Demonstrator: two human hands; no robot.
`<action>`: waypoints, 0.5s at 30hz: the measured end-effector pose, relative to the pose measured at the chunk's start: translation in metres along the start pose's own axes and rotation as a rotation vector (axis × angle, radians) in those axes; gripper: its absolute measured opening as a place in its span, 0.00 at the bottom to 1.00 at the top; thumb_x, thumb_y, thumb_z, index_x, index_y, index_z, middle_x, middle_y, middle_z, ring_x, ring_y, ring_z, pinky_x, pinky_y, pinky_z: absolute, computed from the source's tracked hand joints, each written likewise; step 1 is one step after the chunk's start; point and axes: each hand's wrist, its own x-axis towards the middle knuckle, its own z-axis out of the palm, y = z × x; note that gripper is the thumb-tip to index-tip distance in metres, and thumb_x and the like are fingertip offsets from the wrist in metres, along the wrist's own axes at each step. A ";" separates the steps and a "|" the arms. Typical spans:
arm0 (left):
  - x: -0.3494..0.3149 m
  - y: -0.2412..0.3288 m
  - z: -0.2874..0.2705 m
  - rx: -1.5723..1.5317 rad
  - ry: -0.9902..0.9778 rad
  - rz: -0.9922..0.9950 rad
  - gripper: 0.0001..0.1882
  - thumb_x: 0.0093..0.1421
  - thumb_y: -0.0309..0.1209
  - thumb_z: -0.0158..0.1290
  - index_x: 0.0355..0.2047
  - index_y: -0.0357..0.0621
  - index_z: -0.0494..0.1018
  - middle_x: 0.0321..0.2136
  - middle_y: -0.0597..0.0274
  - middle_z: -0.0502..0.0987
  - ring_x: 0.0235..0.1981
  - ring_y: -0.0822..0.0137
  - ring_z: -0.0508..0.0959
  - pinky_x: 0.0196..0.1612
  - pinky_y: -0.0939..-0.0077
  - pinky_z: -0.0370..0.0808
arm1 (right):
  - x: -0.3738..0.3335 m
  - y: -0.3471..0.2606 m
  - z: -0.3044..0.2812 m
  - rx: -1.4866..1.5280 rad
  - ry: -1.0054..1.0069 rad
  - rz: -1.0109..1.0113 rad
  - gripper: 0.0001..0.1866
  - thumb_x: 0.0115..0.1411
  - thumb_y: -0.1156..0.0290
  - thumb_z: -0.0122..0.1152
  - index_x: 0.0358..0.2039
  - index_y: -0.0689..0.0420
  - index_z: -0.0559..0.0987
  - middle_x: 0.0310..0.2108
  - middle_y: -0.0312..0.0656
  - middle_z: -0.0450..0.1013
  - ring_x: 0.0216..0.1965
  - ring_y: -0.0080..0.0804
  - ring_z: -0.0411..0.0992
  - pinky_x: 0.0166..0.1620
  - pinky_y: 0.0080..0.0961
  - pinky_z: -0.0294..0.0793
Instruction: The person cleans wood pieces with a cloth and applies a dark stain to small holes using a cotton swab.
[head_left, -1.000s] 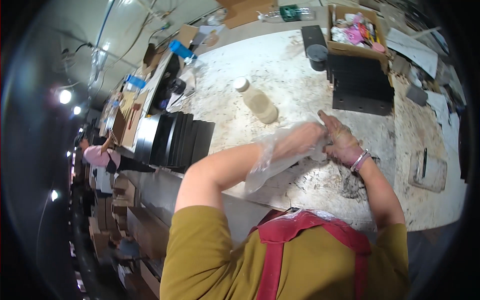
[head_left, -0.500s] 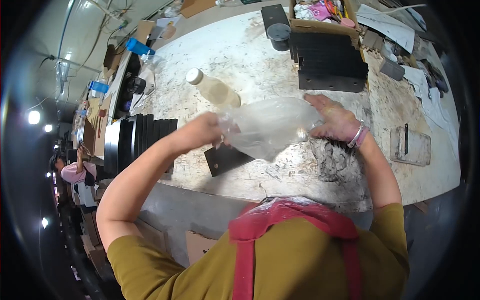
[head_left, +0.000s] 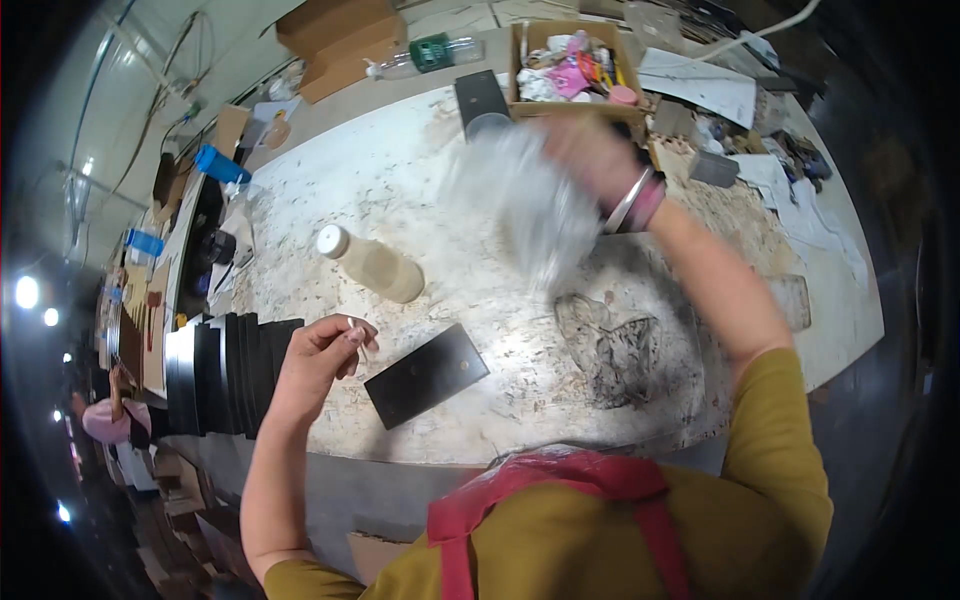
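My right hand (head_left: 597, 168), smeared by motion, holds a crumpled clear plastic bag (head_left: 545, 205) above the far right part of the worktable. The bag is blurred too. Over the table's near left part, my left hand (head_left: 332, 352) has its fingers pinched together. Something small, thin and pale shows at the fingertips, too small to name. Beside this hand a flat black rectangular plate (head_left: 427, 376) with small holes lies tilted on the table. A bottle (head_left: 372, 264) with a white cap and pale cloudy contents lies just beyond it.
Several black plates (head_left: 232, 375) stand in a row at the left edge. A blackened, crumpled cloth (head_left: 612, 350) lies at right. A cardboard box of odds and ends (head_left: 515, 70) stands at the back, near a green-banded clear bottle (head_left: 430, 54). A person in pink (head_left: 108, 420) is far left.
My right hand has swung the bag away toward the back. My left hand has let go of the bag and moved left. The black plate beneath is uncovered, and the whole view has shifted.
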 end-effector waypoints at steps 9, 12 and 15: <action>0.010 -0.054 0.011 -0.557 0.152 -0.097 0.09 0.61 0.29 0.52 0.38 0.35 0.75 0.27 0.68 0.71 0.22 0.78 0.66 0.26 0.88 0.64 | 0.105 0.186 -0.001 -0.326 -0.485 0.684 0.32 0.53 0.52 0.58 0.56 0.54 0.68 0.50 0.52 0.71 0.49 0.51 0.70 0.53 0.38 0.67; 0.007 -0.064 0.011 -0.559 0.204 -0.094 0.09 0.61 0.28 0.52 0.40 0.37 0.74 0.27 0.67 0.73 0.22 0.78 0.68 0.27 0.88 0.66 | 0.109 0.138 -0.026 -0.528 -1.027 0.617 0.33 0.53 0.48 0.57 0.58 0.49 0.67 0.53 0.53 0.68 0.53 0.47 0.68 0.56 0.34 0.65; 0.021 -0.079 0.012 -0.575 0.199 -0.040 0.03 0.61 0.29 0.54 0.32 0.44 0.72 0.27 0.67 0.74 0.23 0.79 0.69 0.27 0.86 0.65 | 0.111 0.122 -0.078 -0.483 -0.794 0.650 0.30 0.58 0.51 0.54 0.58 0.54 0.67 0.54 0.50 0.69 0.54 0.43 0.68 0.57 0.30 0.64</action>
